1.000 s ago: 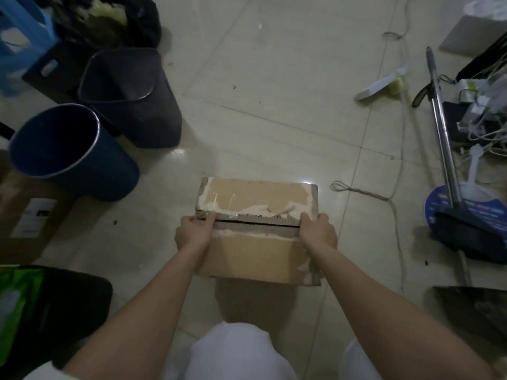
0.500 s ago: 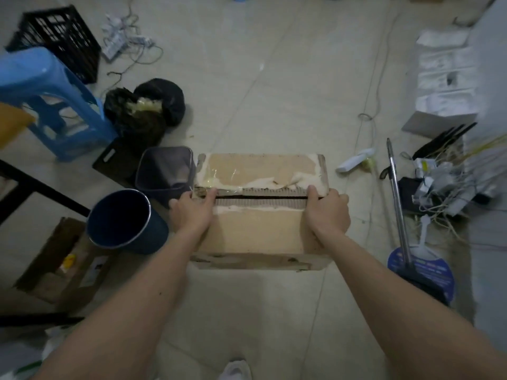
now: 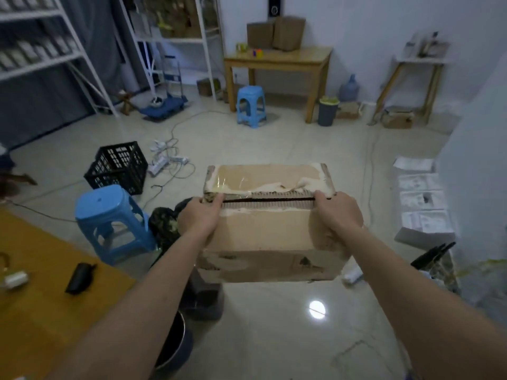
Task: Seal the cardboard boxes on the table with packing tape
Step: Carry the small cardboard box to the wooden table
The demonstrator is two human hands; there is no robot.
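Item: cardboard box (image 3: 270, 231), carried, left hand (image 3: 199, 215) and right hand (image 3: 337, 213) gripping its ends, flaps apparently untaped; keep level, set squarely on worktop (image 3: 38, 270) left of box.

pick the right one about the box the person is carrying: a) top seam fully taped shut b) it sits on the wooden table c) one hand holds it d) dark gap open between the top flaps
d: the cardboard box shows a dark slit between its top flaps, with the left hand and right hand gripping its two ends.
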